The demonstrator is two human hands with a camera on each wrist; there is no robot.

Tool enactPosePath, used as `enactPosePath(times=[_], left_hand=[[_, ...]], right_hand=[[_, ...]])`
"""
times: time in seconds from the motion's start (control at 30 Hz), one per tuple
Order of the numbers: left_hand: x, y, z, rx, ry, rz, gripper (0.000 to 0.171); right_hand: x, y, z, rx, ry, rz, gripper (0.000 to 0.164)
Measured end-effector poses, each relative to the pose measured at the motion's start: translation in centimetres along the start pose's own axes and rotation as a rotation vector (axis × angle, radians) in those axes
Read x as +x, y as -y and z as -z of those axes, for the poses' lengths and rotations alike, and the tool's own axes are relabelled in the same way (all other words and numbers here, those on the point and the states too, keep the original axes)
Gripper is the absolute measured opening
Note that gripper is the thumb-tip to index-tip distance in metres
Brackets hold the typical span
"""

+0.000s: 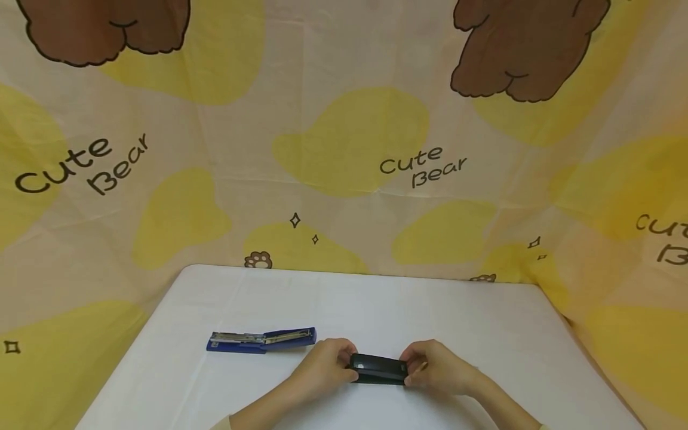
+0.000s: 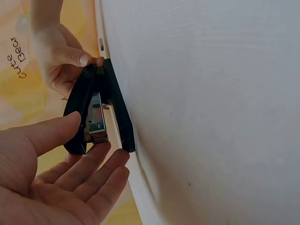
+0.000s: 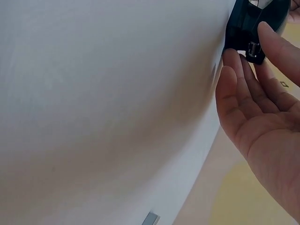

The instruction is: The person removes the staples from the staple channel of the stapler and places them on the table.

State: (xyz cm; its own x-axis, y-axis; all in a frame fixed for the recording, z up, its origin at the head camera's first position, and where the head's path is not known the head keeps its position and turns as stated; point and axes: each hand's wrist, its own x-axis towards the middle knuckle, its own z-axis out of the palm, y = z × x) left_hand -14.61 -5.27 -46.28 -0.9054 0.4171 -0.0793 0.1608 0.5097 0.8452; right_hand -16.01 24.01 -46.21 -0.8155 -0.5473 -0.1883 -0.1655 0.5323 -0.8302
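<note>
Black and set lengthwise left to right, the stapler point(image 1: 379, 365) spans between my left fingers point(image 2: 110, 190), pinching its left end, and right fingers point(image 3: 228, 91), gripping its right.

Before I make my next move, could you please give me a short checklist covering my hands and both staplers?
1. Left hand holding one end of the black stapler: ok.
2. Right hand holding its other end: ok.
3. Staples loaded in the black stapler: cannot tell, its inside is hidden.
4. Blue stapler folded closed: not ok, it lies spread open on the table.
5. Left hand clear of the blue stapler: cannot tell, they nearly meet in the head view.
</note>
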Motion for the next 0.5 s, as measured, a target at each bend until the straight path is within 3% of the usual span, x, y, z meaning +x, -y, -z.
enactPosePath(times=[0.5], left_hand=[[-1.6,1.1,1.2,-0.047,0.024,0.002,0.026]], right_hand=[[0.5,0.7,-1.6,0.017,0.024,-0.008,0.030]])
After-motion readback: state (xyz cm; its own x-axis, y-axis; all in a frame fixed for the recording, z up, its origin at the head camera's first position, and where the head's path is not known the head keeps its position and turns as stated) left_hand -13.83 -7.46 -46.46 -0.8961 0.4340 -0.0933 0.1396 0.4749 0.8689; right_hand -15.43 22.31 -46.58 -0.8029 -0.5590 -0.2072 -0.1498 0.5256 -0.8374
